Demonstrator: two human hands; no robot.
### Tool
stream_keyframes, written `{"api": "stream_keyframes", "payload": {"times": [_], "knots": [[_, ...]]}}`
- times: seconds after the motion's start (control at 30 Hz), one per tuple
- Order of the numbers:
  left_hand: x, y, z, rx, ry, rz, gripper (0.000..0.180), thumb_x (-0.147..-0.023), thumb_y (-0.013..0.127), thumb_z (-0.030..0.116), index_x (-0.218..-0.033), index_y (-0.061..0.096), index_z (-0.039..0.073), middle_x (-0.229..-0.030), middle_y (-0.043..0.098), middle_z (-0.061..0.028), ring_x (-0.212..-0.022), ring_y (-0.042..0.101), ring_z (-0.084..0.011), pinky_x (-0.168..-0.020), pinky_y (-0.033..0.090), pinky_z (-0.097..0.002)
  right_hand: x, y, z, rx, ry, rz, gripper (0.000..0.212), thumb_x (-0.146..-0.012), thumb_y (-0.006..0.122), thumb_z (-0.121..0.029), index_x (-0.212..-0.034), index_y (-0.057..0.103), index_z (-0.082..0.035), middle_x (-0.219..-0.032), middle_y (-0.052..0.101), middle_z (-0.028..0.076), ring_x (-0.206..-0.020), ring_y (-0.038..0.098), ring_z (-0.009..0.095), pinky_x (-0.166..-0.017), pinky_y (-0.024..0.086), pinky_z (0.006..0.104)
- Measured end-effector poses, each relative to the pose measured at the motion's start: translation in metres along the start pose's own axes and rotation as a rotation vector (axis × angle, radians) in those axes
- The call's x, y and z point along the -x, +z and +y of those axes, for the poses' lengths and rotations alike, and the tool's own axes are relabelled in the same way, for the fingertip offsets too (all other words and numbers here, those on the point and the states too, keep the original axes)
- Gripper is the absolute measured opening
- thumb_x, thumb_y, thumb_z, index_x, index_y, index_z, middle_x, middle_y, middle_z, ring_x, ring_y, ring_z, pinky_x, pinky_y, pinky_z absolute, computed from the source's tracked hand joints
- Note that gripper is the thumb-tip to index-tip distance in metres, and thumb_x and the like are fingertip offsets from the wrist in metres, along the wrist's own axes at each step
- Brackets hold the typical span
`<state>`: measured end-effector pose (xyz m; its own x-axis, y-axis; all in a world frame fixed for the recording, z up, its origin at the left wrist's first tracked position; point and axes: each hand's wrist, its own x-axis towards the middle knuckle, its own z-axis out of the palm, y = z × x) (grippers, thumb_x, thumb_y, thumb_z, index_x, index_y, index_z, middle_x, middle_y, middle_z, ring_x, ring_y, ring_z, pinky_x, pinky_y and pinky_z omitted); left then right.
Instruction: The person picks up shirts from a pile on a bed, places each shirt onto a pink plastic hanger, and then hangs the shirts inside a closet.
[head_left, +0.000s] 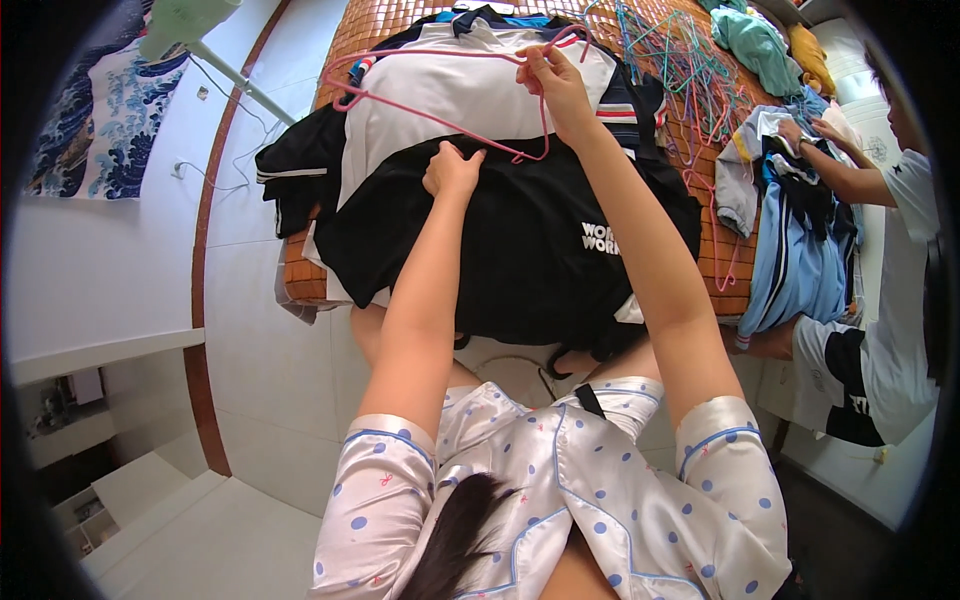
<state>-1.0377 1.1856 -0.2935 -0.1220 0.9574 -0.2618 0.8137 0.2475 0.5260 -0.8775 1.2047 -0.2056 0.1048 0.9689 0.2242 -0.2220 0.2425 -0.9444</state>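
Closed around one end of a pink wire clothes hanger (432,122), my right hand (555,88) holds it above the pile of clothes. The hanger's hook is up at the far right, beside that hand. My left hand (453,172) is closed on the upper edge of a black T-shirt (500,240) with small white lettering, just below the hanger. This T-shirt drapes toward me over the near edge of the mat. Under it lie a white T-shirt (385,100) and more dark clothes with white stripes. The hanger seems to lie outside the black T-shirt.
A heap of coloured wire hangers (690,75) lies at the far right of the brown woven mat (725,255). Beyond are green and yellow clothes (757,55). At right, another person's hands (800,132) handle light blue clothes (805,265). A pale green stand (240,85) rises at left.
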Motion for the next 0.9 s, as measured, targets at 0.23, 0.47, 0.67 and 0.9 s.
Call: {"api": "stream_keyframes", "payload": {"times": [0.23,0.47,0.67,0.9], "knots": [[-0.01,0.006,0.0,-0.169,0.031,0.085,0.038,-0.078,0.059,0.039,-0.091,0.059,0.004,-0.093,0.065,-0.0143,-0.088,0.063,-0.0292,-0.075,0.05,-0.0399,0.005,0.002,-0.006,0.061,0.047,-0.051,0.027,-0.09,0.053,-0.033,-0.097,0.06,-0.007,-0.073,0.058,0.0,-0.064,0.046,0.005,-0.064,0.036,0.0202],[-0.024,-0.002,-0.036,0.332,0.126,-0.17,0.026,-0.082,0.055,0.029,-0.077,0.063,0.004,-0.064,0.064,-0.0057,-0.052,0.061,-0.0132,-0.055,0.047,-0.0263,0.006,0.003,-0.004,0.046,0.024,-0.045,0.028,-0.09,0.053,-0.033,-0.097,0.059,-0.006,-0.075,0.059,0.001,-0.069,0.05,0.006,-0.069,0.04,0.0205],[-0.004,-0.031,-0.046,0.877,0.313,-0.298,0.018,-0.084,0.06,0.021,-0.082,0.063,0.004,-0.064,0.055,0.0016,-0.052,0.047,-0.0052,-0.049,0.038,-0.0184,0.011,0.011,-0.007,0.03,-0.016,0.02,0.027,-0.09,0.053,-0.03,-0.097,0.059,-0.004,-0.075,0.06,0.002,-0.074,0.056,0.008,-0.072,0.043,0.0206],[0.015,-0.056,-0.042,1.051,0.329,-0.209,0.014,-0.086,0.056,0.018,-0.082,0.061,0.005,-0.066,0.054,0.0024,-0.054,0.047,-0.0051,-0.05,0.039,-0.0197,0.016,0.009,-0.018,0.199,-0.07,-0.072,0.023,-0.092,0.051,-0.023,-0.099,0.06,-0.003,-0.07,0.056,0.0,-0.064,0.047,0.005,-0.06,0.038,0.0186]]}}
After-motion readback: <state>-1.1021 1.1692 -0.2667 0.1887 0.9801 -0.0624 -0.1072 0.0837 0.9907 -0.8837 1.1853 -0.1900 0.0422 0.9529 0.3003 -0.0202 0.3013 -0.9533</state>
